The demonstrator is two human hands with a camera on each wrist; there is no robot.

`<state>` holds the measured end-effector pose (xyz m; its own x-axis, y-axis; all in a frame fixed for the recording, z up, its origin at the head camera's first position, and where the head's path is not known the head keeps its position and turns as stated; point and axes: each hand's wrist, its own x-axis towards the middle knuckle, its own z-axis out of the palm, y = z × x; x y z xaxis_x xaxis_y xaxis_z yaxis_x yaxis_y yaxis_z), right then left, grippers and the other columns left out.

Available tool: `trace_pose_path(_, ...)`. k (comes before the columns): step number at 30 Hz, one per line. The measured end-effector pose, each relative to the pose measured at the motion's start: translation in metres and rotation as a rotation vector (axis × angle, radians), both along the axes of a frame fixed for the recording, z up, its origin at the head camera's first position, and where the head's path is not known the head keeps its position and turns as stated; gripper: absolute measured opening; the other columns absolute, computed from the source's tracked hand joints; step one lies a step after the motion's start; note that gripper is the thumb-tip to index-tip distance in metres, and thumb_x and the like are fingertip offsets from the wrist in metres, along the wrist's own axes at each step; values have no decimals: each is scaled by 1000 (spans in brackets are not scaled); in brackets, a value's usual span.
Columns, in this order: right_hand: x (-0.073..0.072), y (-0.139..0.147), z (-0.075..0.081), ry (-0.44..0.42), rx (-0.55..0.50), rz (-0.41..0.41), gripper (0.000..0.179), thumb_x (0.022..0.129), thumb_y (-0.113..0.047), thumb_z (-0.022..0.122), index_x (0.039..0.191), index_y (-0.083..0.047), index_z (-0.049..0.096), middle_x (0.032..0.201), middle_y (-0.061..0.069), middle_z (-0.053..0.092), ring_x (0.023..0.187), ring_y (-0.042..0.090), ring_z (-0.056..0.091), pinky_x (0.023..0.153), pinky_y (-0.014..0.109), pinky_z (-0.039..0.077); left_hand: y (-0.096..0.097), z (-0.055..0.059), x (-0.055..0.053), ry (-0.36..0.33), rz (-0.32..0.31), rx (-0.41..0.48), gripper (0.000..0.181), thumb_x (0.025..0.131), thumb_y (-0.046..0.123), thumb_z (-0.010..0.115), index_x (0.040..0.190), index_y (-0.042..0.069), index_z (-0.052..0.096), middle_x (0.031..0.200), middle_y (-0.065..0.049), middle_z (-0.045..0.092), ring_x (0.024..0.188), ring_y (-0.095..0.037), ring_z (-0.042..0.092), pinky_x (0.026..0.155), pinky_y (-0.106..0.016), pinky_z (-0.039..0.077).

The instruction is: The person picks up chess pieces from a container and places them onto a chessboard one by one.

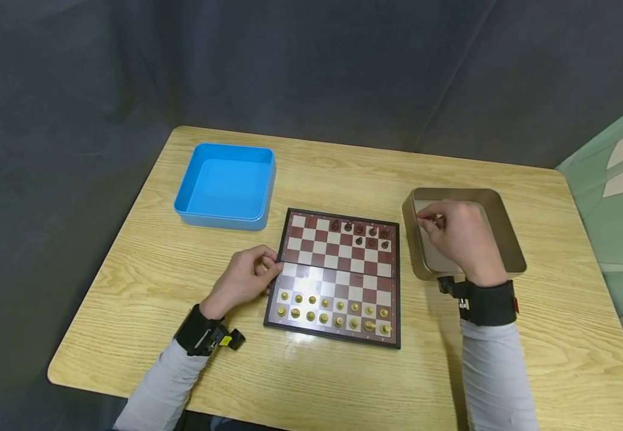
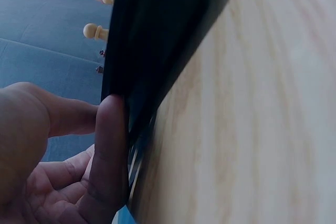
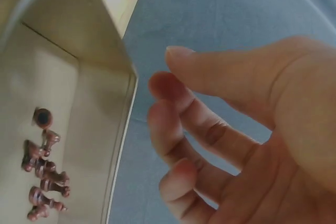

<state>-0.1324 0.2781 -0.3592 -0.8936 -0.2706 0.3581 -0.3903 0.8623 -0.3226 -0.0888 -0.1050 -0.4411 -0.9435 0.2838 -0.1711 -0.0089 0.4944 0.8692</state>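
Note:
A folding chessboard [image 1: 319, 260] lies on the table between both hands. My left hand [image 1: 243, 274] pinches its left edge; in the left wrist view the thumb and a finger take the black rim [image 2: 157, 30]. Two rows of pale chess pieces [image 1: 324, 318] stand along the near side. Several dark brown pieces [image 1: 359, 229] stand at the far right corner. My right hand [image 1: 464, 233] is over the tan box [image 1: 509, 242], fingers loosely bent. Nothing shows between its thumb and fingers in the right wrist view. Loose brown chess pieces [image 3: 46, 169] lie inside that box.
A blue box [image 1: 225, 222] sits at the back left of the wooden table [image 1: 343, 389], beyond the left hand. Dark cloth [image 1: 311, 72] hangs behind the far edge. Green patterned fabric [image 1: 618, 215] is at the right side.

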Motion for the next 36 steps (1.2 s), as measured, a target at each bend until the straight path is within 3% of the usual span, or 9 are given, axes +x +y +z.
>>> trace_pose_path(10,-2,10,-5,-169,-68,-133,12,78,-13,63,88,-8,67,75,4,61,60,16,52,44,32,41,0,-1,0,-15,12,2,20,81,31,60,92,15,55,73,0,59,48,-17,56,43,-30,48)
trace_pose_path(17,-2,21,-8,-301,-66,-222,14,83,-12,56,94,-10,63,82,7,60,56,20,53,37,31,38,0,-1,0,-18,16,-6,20,81,31,60,92,16,55,72,0,58,48,-17,56,43,-31,48)
trace_pose_path(26,-3,32,-14,-466,-27,-247,20,84,-8,51,101,-8,60,97,12,59,74,27,57,42,34,42,1,1,1,-9,16,-18,17,81,28,60,91,15,55,71,0,58,48,-16,56,42,-31,47)
trace_pose_path(36,-5,39,-16,-595,51,-270,31,80,-9,50,111,-5,55,92,11,55,65,25,47,42,30,35,1,0,0,-1,15,-23,17,81,29,59,91,15,55,71,1,58,47,-16,56,42,-31,47)
